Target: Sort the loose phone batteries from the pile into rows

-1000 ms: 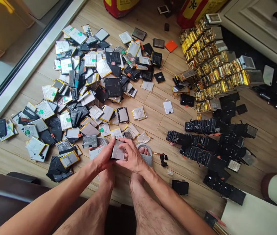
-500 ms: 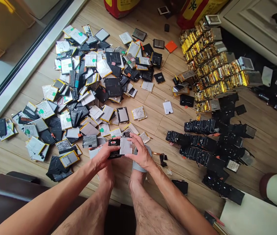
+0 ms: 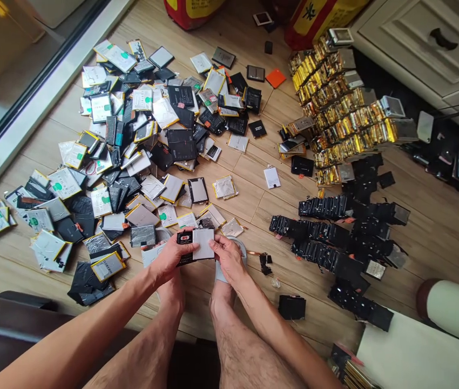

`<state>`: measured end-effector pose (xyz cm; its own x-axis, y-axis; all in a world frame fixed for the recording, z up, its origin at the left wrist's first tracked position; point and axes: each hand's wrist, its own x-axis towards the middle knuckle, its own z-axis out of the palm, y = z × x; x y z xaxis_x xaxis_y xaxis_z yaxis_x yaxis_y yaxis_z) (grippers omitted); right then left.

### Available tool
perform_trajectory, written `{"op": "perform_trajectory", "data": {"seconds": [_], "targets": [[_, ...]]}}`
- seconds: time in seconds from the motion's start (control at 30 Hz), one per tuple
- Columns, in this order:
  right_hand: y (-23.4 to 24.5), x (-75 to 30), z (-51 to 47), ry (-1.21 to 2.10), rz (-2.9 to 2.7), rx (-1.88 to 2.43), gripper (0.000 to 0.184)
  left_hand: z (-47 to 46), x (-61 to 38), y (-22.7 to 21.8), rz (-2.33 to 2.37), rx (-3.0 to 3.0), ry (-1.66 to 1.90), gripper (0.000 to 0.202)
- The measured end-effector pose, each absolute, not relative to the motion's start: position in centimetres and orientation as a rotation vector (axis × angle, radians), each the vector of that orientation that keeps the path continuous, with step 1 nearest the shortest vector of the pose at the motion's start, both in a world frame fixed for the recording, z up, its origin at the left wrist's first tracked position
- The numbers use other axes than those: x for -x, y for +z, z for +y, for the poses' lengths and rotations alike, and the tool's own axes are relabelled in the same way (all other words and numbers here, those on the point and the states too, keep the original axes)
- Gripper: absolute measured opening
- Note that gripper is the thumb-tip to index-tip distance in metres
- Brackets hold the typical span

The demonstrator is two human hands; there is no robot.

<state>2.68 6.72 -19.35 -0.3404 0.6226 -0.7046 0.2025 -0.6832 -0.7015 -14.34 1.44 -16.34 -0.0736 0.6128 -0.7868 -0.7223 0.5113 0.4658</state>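
Observation:
My left hand (image 3: pixel 169 259) grips a black phone battery (image 3: pixel 184 240) with a red mark near its top. My right hand (image 3: pixel 228 260) pinches a silver-white battery (image 3: pixel 204 243) by its lower right edge, held flat against the black one. Both hands hover low over the wooden floor (image 3: pixel 254 200), just above my bare feet in grey slippers. A wide heap of loose batteries (image 3: pixel 132 146) spreads across the floor ahead and to the left of my hands.
Gold-wrapped battery rows (image 3: pixel 346 113) stand stacked at the upper right, black battery rows (image 3: pixel 335 237) below them. A single black battery (image 3: pixel 291 307) lies right of my leg. A white cabinet (image 3: pixel 424 48) is far right, a sliding door track (image 3: pixel 31 113) at left.
The two batteries, first held stacked together, have been slid apart so the black one shows at left. The view has shifted slightly right and up.

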Motion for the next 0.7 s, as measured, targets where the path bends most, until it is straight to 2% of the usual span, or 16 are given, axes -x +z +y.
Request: {"op": "perform_trajectory", "data": {"seconds": [0.2,0.33,0.4,0.53,0.7], "targets": [[-18.7,-2.6,7.0,2.232,-0.884,1.520,0.050,1.5,14.3,-15.6,1.209,0.147,1.123,0.063],[-19.1,-3.1,7.8,2.206,-1.065,1.572,0.046,1.3,13.5,-15.7,1.244,0.105,1.080,0.056],[-19.8,-3.6,9.2,2.014,-1.166,1.699,0.044,0.9,13.1,-15.9,1.245,0.093,1.049,0.049],[-21.1,-5.6,14.3,1.553,-1.140,1.897,0.054,0.1,13.1,-16.3,1.185,0.244,0.967,0.039],[-20.5,-7.0,19.0,0.962,-1.686,2.001,0.042,-0.3,13.9,-16.6,1.138,0.352,0.955,0.046]]}}
